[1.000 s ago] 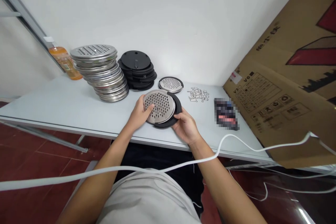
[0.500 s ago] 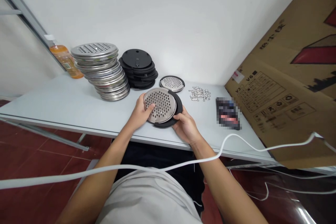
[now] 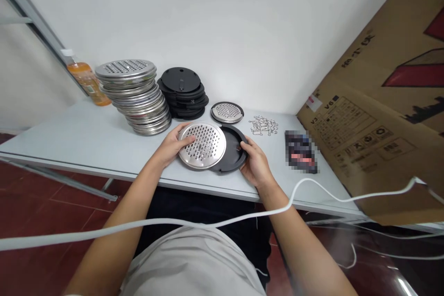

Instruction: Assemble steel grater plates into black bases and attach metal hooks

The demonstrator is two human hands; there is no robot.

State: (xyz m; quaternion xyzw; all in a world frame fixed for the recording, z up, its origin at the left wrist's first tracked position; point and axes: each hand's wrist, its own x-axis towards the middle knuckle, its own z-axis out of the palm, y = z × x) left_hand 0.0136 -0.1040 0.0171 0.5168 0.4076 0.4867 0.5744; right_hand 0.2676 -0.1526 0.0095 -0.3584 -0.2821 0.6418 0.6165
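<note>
head view: near the front of the worktop (image 3: 62, 141), the left hand (image 3: 170, 149) pinches a perforated disc (image 3: 207, 153), the right hand (image 3: 257, 164) a black holder (image 3: 233, 150) partly beneath it. sliding these against each other seems the step, next calling for level rims; a metal stack (image 3: 138, 101) stands behind.

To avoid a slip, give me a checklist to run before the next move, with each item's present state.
1. Left hand has the perforated metal disc, thumb on top: ok.
2. Right hand grips the rim of the black holder: ok.
3. Perforated metal disc lies fully inside the black holder: not ok, it overlaps and sticks out toward the left hand.
4. Small metal pieces lie apart from both hands: ok.
5. Tall metal stack is evenly aligned: not ok, its discs are staggered.
6. White cable is off the forearms: cannot tell.
</note>
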